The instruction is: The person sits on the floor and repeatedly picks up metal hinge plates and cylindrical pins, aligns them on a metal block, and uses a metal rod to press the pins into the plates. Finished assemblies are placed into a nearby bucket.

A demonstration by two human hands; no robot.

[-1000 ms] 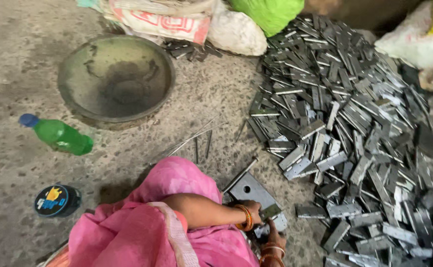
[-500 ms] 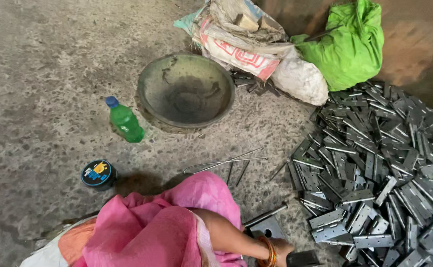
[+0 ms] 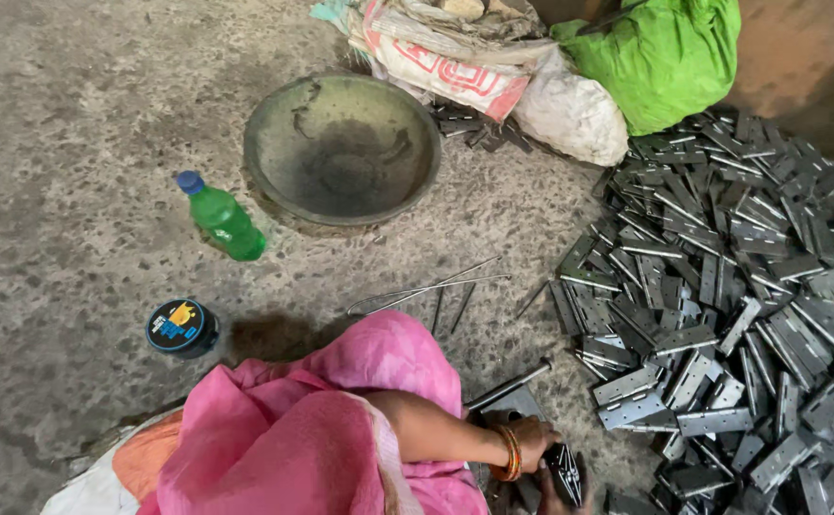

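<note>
Head view: one hinge in hand, a heap beside it

Head camera looks down on a rough grey concrete floor [image 3: 74, 114]. To the right spreads a wide heap of flat grey steel hinges [image 3: 741, 305], loosely piled and reaching to the frame's right edge; judging by its bulk, most of the stock lies there unhandled, and no separate stack of finished pieces shows, so how much is done cannot be read. Behind the heap sit a bright green cloth bundle [image 3: 665, 57] and worn printed sacks [image 3: 455, 57]. A round, dull metal basin [image 3: 341, 143] stands empty on the floor, well apart from the hands.

Pink draped cloth [image 3: 322, 429] covers the person's lap at the bottom. A green plastic bottle with a blue cap [image 3: 222, 219] lies near the basin, and a small round black tin [image 3: 181, 327] stands just beside the cloth. Thin metal rods [image 3: 427, 286] lie between the basin and the lap.

At the bottom edge, the left hand [image 3: 529, 441], bangles on its wrist, has its fingers closed on a single dark hinge [image 3: 565, 472], held just beside the heap. The right hand [image 3: 549, 496] is mostly cut off by the frame; its grip cannot be told.
</note>
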